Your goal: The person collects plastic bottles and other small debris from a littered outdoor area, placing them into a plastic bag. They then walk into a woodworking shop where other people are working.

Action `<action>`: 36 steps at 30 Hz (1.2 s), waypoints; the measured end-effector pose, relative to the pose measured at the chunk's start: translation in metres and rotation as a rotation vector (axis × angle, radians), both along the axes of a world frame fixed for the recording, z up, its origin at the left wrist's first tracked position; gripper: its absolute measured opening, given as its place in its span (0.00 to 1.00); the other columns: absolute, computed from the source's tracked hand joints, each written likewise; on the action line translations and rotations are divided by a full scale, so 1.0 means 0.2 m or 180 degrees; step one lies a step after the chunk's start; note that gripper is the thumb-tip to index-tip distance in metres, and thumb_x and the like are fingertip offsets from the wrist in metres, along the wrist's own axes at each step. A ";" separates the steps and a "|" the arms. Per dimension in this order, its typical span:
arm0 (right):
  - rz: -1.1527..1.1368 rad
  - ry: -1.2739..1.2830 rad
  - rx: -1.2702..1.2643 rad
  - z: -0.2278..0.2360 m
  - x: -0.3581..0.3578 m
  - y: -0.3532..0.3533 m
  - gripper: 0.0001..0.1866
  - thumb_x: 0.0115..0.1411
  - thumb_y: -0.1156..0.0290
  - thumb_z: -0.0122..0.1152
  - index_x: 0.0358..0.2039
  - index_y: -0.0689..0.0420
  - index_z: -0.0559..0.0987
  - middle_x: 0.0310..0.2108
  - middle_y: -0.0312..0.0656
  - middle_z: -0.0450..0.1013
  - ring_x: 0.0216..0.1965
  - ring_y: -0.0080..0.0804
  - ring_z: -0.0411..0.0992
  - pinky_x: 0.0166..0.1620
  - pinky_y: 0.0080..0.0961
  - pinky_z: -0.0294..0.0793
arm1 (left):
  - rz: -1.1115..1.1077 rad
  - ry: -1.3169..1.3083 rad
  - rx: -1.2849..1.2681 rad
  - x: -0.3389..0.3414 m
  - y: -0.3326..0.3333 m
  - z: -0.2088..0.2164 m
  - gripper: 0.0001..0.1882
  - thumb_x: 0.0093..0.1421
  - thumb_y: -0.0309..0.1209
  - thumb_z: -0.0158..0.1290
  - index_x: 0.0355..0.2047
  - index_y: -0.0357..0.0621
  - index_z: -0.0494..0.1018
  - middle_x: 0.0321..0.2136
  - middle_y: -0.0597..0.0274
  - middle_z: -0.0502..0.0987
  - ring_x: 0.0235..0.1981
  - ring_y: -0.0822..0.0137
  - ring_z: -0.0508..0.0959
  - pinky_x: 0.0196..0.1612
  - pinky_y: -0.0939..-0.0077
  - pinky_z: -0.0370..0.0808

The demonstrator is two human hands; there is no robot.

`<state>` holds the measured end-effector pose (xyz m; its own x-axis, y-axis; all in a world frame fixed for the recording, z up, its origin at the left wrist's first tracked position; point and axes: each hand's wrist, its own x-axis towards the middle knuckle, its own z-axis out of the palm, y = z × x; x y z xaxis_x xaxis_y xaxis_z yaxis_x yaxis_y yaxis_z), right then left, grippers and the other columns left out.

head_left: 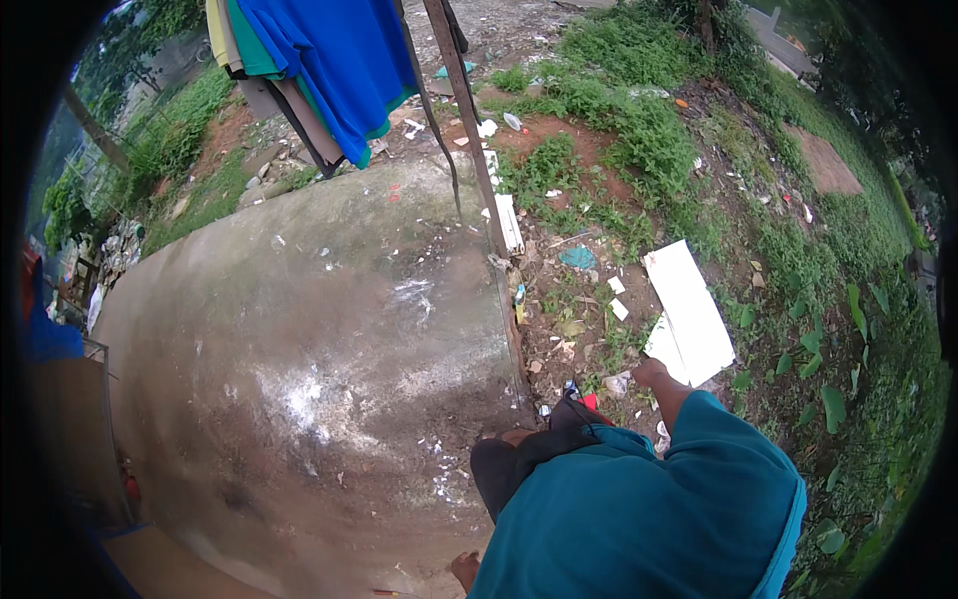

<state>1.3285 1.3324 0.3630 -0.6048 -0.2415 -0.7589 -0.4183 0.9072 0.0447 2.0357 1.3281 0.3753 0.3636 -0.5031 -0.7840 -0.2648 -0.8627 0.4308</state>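
The person's right hand (654, 374), its fingers curled, is at the near left corner of a folded white sheet (696, 309) that lies to the right over littered, weedy ground (569, 339), and whether it grips the sheet cannot be told. The left hand (465, 569) is low at the near side, over the stained concrete slab (299, 290), partly hidden by the teal shirt (639, 509), so its grasp cannot be told either. Blue, green and yellow garments (339, 70) hang at the far left, beside a leaning post (469, 120).
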 end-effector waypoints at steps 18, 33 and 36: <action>0.0253 -0.0053 -0.0738 0.26 0.65 -1.83 0.32 0.54 0.52 0.57 0.43 0.73 0.82 0.45 0.70 0.77 0.51 0.63 0.77 0.56 0.48 0.76 | -0.0594 0.0729 -0.1519 -0.19 -2.46 0.81 0.14 0.69 0.38 0.57 0.34 0.39 0.79 0.25 0.65 0.79 0.24 0.76 0.75 0.28 0.77 0.70; 0.0938 0.0098 -0.1594 0.69 0.73 -4.11 0.34 0.59 0.48 0.61 0.49 0.71 0.79 0.50 0.69 0.76 0.55 0.61 0.75 0.60 0.45 0.73 | 0.0222 -0.0708 0.0044 0.47 -2.49 0.10 0.18 0.63 0.30 0.49 0.50 0.31 0.69 0.31 0.40 0.79 0.21 0.56 0.75 0.27 0.50 0.73; 0.1024 0.0277 -0.1484 0.75 0.84 -4.43 0.34 0.60 0.47 0.61 0.49 0.71 0.79 0.48 0.70 0.76 0.54 0.62 0.75 0.58 0.47 0.74 | 0.0459 -0.0080 0.0361 0.37 -2.64 0.14 0.16 0.64 0.31 0.51 0.48 0.33 0.70 0.29 0.43 0.78 0.22 0.56 0.76 0.29 0.50 0.74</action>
